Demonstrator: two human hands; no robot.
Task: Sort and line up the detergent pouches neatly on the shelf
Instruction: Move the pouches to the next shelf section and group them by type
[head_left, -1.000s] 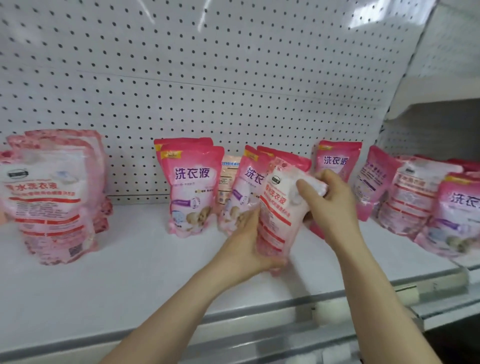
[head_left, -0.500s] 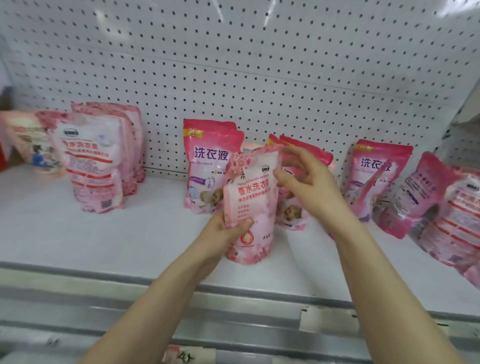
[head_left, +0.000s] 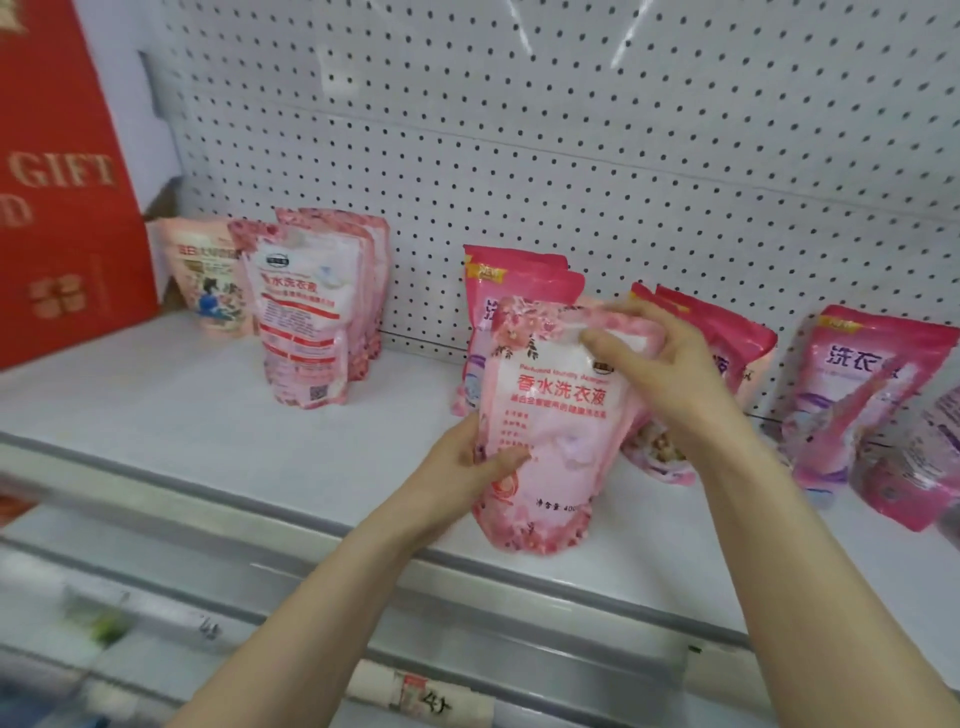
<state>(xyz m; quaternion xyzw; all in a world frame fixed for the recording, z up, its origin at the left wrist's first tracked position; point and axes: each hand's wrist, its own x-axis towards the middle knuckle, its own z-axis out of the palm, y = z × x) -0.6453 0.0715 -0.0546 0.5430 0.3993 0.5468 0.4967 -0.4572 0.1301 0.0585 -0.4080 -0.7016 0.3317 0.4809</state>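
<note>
I see the floral pouch (head_left: 550, 415) now lifted to frame centre, front label facing me, having left the dark-pink pouches (head_left: 524, 291). Left hand (head_left: 462, 467) fingers pinch its lower edge, right hand (head_left: 670, 374) fingers clamp its top. It likely heads to the matching stack (head_left: 311, 312) at centre left on the shelf (head_left: 156, 405).

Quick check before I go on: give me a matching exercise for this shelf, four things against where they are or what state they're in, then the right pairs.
Things:
1. floral pouch
2. red gift box
3. matching floral pouches
4. dark pink pouch

Places or states:
A. far left end of the shelf
B. held in the left hand and the right hand
C. standing alone to the right of the hands
D. grouped upright against the pegboard, left of the hands

Pairs: 1-B, 2-A, 3-D, 4-C
</note>
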